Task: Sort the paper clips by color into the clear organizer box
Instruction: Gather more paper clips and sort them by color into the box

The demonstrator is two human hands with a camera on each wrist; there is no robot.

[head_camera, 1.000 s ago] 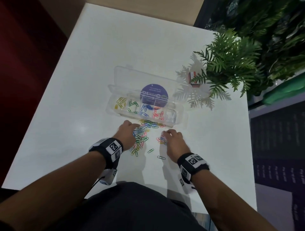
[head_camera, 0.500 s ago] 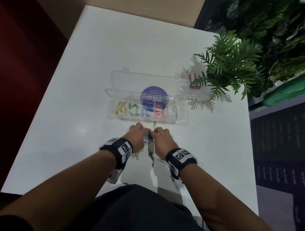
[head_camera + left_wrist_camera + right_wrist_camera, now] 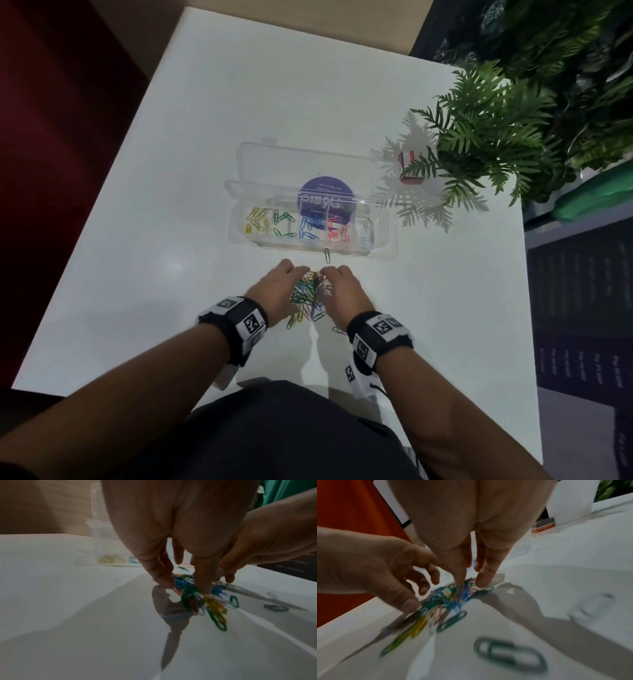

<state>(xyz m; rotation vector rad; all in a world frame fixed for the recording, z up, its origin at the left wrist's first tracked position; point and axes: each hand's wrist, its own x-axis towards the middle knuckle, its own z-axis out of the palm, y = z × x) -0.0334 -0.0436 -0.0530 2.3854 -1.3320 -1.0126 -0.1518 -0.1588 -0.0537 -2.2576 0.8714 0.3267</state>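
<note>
Right now both hands, left hand point(image 3: 281, 291) and right hand point(image 3: 342, 294), cup the clip pile point(image 3: 308, 294) together, fingers loosely curled. The box point(image 3: 383, 240) lies just beyond them, its long side running left-right, both hands equally near. Only the right wrist view shows a stray clip point(image 3: 510, 654) up close.

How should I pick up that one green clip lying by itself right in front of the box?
The lone green clip lies flat on the table, apart from the pile, pointing at the organizer box. Probably come straight down from above and pinch its two long sides with fingertips; it is too thin and flat to grab otherwise.
</note>
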